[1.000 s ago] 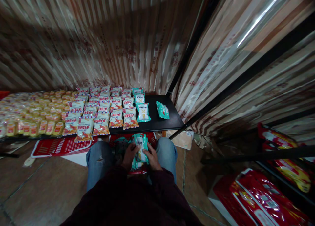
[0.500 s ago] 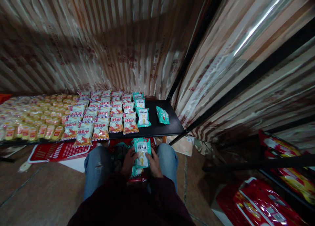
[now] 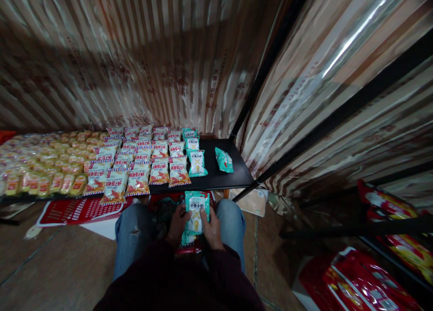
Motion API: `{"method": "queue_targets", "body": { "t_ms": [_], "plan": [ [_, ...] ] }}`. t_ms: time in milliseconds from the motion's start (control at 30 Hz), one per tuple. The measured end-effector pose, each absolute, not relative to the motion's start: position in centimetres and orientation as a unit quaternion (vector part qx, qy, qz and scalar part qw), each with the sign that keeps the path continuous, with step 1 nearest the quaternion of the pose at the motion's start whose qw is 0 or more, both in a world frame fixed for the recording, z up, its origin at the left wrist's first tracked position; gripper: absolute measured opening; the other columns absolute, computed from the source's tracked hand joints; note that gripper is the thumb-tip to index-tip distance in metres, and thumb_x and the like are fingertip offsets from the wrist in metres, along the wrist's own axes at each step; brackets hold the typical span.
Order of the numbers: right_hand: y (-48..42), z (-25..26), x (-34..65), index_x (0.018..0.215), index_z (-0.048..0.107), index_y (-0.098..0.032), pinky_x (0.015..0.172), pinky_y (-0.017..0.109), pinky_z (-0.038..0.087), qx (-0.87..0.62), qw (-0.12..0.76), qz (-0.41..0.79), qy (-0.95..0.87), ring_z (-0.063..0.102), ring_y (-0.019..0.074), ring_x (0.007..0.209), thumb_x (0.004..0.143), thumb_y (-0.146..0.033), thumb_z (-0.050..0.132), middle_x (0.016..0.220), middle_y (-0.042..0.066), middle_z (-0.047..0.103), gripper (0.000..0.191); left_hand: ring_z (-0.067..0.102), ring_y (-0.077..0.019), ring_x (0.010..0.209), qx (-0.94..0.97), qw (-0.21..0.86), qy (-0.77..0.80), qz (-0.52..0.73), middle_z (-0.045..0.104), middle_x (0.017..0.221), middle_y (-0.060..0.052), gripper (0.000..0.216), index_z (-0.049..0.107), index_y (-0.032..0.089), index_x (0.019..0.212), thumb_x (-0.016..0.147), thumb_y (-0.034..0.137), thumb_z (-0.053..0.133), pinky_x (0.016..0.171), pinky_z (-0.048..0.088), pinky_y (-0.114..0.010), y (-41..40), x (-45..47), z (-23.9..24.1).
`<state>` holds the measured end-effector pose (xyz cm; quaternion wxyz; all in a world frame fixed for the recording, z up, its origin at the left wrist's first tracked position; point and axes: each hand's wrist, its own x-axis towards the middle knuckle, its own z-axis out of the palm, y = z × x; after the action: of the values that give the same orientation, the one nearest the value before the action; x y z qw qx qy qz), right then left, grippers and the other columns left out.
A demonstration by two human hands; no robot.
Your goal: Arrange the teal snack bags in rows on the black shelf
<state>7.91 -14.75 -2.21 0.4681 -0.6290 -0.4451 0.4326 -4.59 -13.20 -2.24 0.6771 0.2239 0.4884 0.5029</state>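
My left hand [image 3: 178, 224] and my right hand [image 3: 212, 226] both grip a teal snack packet [image 3: 196, 209], held upright between my knees, just below the front edge of a low black shelf [image 3: 233, 178]. More teal packets [image 3: 186, 236] lie bunched under my hands in my lap. On the shelf a short column of teal packets [image 3: 196, 161] lies beside rows of red-and-white snack bags [image 3: 142, 162]. One loose teal packet [image 3: 224, 160] rests apart on the bare right end of the shelf.
Yellow snack packets [image 3: 40, 166] fill the shelf's left part. A red plastic crate [image 3: 77, 209] sits on the floor under the shelf. Striped foil sheeting covers the walls. Large red bags [image 3: 355, 279] lie on a rack at the lower right.
The teal packet has been lifted and turned upright in both hands, its front now facing me. The view has tilted down slightly.
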Motion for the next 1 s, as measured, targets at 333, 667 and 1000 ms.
{"method": "queue_targets", "body": {
  "t_ms": [333,667,1000],
  "plan": [
    [-14.2,-2.5,8.0,0.094,0.064,-0.018,0.061,0.029,0.048,-0.641,0.495,0.417,-0.413,0.061,0.0207,0.068,0.079,-0.065,0.053,0.074,0.004,0.069,0.051,0.066,-0.0194,0.076,0.230,0.671,0.499,0.499,0.069,0.078,-0.003,0.042,0.058,0.017,0.077,0.052,0.042,0.081,0.071,0.052,-0.030,-12.5,-4.3,-1.6],
    [-12.9,-2.0,8.2,0.091,0.066,-0.023,0.061,0.034,0.048,-0.654,0.473,0.407,-0.428,0.064,0.0255,0.069,0.080,-0.065,0.048,0.076,0.007,0.070,0.047,0.064,-0.0175,0.073,0.246,0.647,0.520,0.501,0.068,0.078,-0.002,0.038,0.056,0.018,0.078,0.054,0.040,0.076,0.065,0.050,-0.027,-11.5,-4.1,-0.9],
    [-9.0,-0.7,9.7,0.099,0.066,-0.025,0.072,0.033,0.048,-0.653,0.454,0.335,-0.505,0.064,0.0246,0.082,0.085,-0.060,0.043,0.084,0.006,0.071,0.044,0.059,-0.0162,0.069,0.339,0.540,0.581,0.506,0.066,0.070,-0.001,0.013,0.060,0.019,0.072,0.066,0.030,0.062,0.066,0.046,-0.027,-8.3,-3.4,1.2]
  ]
}}
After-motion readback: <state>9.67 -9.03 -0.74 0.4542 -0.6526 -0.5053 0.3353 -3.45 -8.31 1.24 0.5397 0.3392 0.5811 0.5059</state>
